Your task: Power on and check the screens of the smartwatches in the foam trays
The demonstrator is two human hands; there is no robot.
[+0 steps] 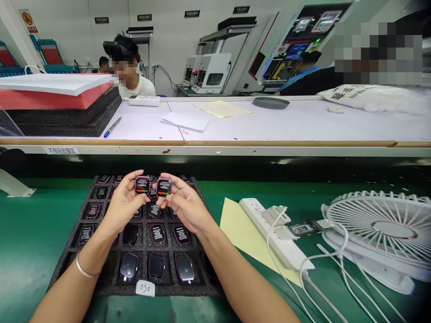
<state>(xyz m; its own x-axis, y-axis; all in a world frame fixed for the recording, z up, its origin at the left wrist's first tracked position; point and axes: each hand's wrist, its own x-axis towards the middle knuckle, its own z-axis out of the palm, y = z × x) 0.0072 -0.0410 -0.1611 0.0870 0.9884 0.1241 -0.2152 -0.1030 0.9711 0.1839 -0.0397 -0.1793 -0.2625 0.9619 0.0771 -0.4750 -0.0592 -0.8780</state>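
Between its thumb and fingers, my left hand (pixel 127 199) grips a smartwatch body (pixel 142 184) with a purple frame and a lit screen. My right hand (pixel 183 202) pinches a second smartwatch body (pixel 164 187) of the same look, side by side with the first. Both screens show white text above a red and green strip. Under the hands lies a dark foam tray (pixel 143 251) with compartments. Several more watches sit in it, some with text on screen, others dark like the front watch (pixel 156 266). My forearms hide part of the tray. A paper label (pixel 145 288) reads "030".
To the right lie a white power strip (pixel 272 231) with cables, yellow paper (pixel 232 220) and a white fan (pixel 380 233). A raised shelf (pixel 229 130) crosses behind, holding foam sheets (pixel 60 112), a pen (pixel 112 127) and papers (pixel 185 121). Other people sit beyond it.
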